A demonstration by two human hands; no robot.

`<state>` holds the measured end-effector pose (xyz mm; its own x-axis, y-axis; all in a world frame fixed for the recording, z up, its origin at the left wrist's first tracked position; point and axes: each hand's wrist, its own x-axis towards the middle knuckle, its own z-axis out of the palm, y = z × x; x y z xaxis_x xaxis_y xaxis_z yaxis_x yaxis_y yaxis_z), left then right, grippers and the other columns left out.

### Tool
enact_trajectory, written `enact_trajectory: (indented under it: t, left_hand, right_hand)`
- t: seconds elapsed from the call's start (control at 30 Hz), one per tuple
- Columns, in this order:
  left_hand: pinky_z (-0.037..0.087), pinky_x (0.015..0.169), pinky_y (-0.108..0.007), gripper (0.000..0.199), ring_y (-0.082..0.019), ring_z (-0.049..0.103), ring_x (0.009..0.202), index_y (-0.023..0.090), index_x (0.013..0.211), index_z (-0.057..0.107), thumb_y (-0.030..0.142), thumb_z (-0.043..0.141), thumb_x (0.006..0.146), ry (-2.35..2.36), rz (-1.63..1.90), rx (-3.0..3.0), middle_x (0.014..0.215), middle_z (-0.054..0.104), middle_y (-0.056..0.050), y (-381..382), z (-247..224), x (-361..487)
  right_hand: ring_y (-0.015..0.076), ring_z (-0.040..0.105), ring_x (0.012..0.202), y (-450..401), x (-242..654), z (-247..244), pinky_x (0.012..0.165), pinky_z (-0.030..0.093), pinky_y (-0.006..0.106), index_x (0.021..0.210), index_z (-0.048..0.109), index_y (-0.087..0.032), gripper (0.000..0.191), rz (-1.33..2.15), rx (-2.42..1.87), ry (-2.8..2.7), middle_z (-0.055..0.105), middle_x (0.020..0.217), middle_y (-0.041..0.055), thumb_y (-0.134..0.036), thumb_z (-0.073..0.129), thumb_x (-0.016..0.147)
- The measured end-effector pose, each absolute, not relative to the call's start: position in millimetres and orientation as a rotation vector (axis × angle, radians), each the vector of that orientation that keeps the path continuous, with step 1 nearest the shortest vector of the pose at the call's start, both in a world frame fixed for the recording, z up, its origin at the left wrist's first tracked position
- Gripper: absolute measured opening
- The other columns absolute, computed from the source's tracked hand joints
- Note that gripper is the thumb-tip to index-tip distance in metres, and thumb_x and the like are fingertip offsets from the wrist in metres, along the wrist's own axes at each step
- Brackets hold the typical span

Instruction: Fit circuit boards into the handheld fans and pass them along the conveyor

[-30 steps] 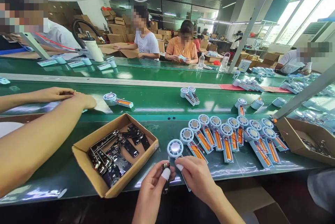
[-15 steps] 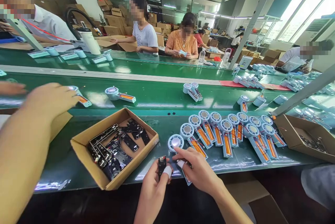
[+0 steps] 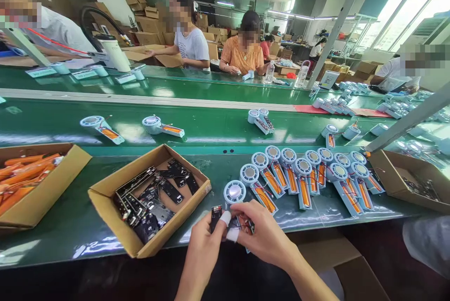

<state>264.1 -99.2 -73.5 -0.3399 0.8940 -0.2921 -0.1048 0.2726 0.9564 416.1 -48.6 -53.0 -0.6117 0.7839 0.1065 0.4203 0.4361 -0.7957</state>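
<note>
My left hand [image 3: 204, 244] pinches a small black circuit board [image 3: 215, 219] upright between thumb and fingers; white tape covers the thumb tip. Close beside it, my right hand [image 3: 267, 233] is closed over the handle of a light-blue handheld fan housing [image 3: 235, 192]. A white cover is on one of its fingertips too. Its fingers meet near the board's lower end, and what they grip there is hidden. The fan's round head with a silver centre faces up on the bench. Most of its handle is behind my right hand.
A cardboard box of black circuit boards [image 3: 97, 203] stands left, beside a box of orange battery packs [image 3: 78, 162]. Several fan housings with orange batteries [image 3: 303, 184] crowd the right. More fans [image 3: 152, 125] sit on the green conveyor [image 3: 207, 125]. Co-workers sit across it.
Another person's arm has withdrawn from the left, uncovering the battery box and a fan on the conveyor. My right hand has closed in toward the board in my left hand.
</note>
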Motion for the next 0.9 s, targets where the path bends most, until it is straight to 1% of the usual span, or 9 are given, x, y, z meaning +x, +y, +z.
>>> enact_trajectory:
  t: [0.07, 0.17, 0.23, 0.37, 0.43, 0.53, 0.6, 0.8, 0.9]
  left_hand:
    - [0.041, 0.054, -0.025, 0.039, -0.015, 0.050, 0.058, 0.017, 0.076, 0.065, 0.055, 0.072, 0.069, 1.513, 1.253, 0.696, 0.063, 0.059, 0.002, -102.3, -77.0, 263.7]
    - [0.039, 0.054, -0.024, 0.041, -0.013, 0.046, 0.056, 0.019, 0.064, 0.059, 0.057, 0.072, 0.072, 1.485, 1.250, 0.674, 0.056, 0.053, 0.004, -106.1, -79.9, 262.5]
    - [0.040, 0.054, -0.024, 0.044, -0.013, 0.046, 0.057, 0.019, 0.059, 0.057, 0.058, 0.074, 0.071, 1.440, 1.254, 0.633, 0.056, 0.052, 0.004, -107.4, -78.6, 262.4]
    - [0.043, 0.053, -0.026, 0.049, -0.014, 0.047, 0.060, 0.017, 0.064, 0.062, 0.063, 0.080, 0.061, 1.374, 1.277, 0.476, 0.060, 0.055, 0.002, -109.4, -73.6, 264.4]
    - [0.045, 0.055, -0.027, 0.052, -0.016, 0.050, 0.063, 0.017, 0.071, 0.065, 0.066, 0.079, 0.060, 1.408, 1.303, 0.438, 0.065, 0.058, 0.001, -111.6, -73.3, 264.4]
    - [0.049, 0.062, -0.029, 0.049, -0.018, 0.056, 0.067, 0.018, 0.078, 0.066, 0.066, 0.071, 0.069, 1.523, 1.294, 0.582, 0.071, 0.063, -0.001, -115.3, -74.1, 261.4]
    - [0.049, 0.065, -0.030, 0.045, -0.018, 0.057, 0.065, 0.019, 0.079, 0.065, 0.064, 0.062, 0.078, 1.612, 1.250, 0.776, 0.069, 0.063, 0.000, -116.7, -73.6, 258.9]
    - [0.044, 0.050, -0.026, 0.041, -0.017, 0.056, 0.050, 0.022, 0.067, 0.058, 0.053, 0.044, 0.089, 1.757, 1.059, 1.212, 0.053, 0.059, 0.001, -117.8, -75.9, 259.2]
    - [0.047, 0.050, -0.026, 0.038, -0.018, 0.061, 0.051, 0.021, 0.073, 0.063, 0.045, 0.041, 0.094, 1.846, 1.112, 1.363, 0.056, 0.063, 0.000, -120.0, -81.8, 262.4]
  right_hand:
    - [0.0220, 0.061, 0.089, -49.2, 412.8, -54.7, 0.078, 0.051, 0.033, 0.112, 0.068, -0.020, 0.034, 0.954, -0.998, -2.267, 0.072, 0.101, 0.0057, -0.008, 0.072, 0.081]
    - [0.0210, 0.064, 0.092, -47.5, 409.6, -60.6, 0.083, 0.052, 0.032, 0.106, 0.071, -0.020, 0.033, 0.930, -0.886, -2.240, 0.073, 0.101, 0.0062, 0.002, 0.059, 0.084]
    - [0.0202, 0.066, 0.096, -45.8, 409.5, -63.8, 0.086, 0.052, 0.031, 0.105, 0.073, -0.020, 0.036, 0.962, -0.816, -2.194, 0.074, 0.104, 0.0061, 0.004, 0.054, 0.085]
    - [0.0203, 0.066, 0.096, -44.8, 409.0, -66.8, 0.087, 0.053, 0.030, 0.103, 0.073, -0.019, 0.032, 0.920, -0.770, -2.194, 0.073, 0.103, 0.0068, 0.001, 0.054, 0.087]
    - [0.0199, 0.066, 0.093, -45.5, 407.5, -67.8, 0.083, 0.054, 0.029, 0.101, 0.073, -0.019, 0.029, 0.875, -0.766, -2.214, 0.073, 0.100, 0.0066, -0.001, 0.054, 0.089]
    - [0.0197, 0.064, 0.089, -46.4, 405.0, -68.8, 0.080, 0.053, 0.029, 0.101, 0.071, -0.019, 0.025, 0.757, -0.753, -2.241, 0.072, 0.098, 0.0060, -0.003, 0.054, 0.091]
    - [0.0199, 0.062, 0.087, -46.4, 404.2, -68.6, 0.077, 0.052, 0.030, 0.103, 0.069, -0.020, 0.025, 0.626, -0.727, -2.279, 0.072, 0.099, 0.0060, -0.004, 0.053, 0.092]
    - [0.0198, 0.056, 0.076, -47.4, 401.8, -64.2, 0.067, 0.047, 0.031, 0.097, 0.068, -0.018, 0.019, 0.324, -0.742, -2.347, 0.071, 0.094, 0.0063, -0.007, 0.053, 0.093]
    - [0.0200, 0.055, 0.074, -50.4, 398.5, -62.3, 0.066, 0.046, 0.031, 0.094, 0.067, -0.018, 0.019, 0.299, -0.795, -2.347, 0.069, 0.091, 0.0059, -0.006, 0.052, 0.091]
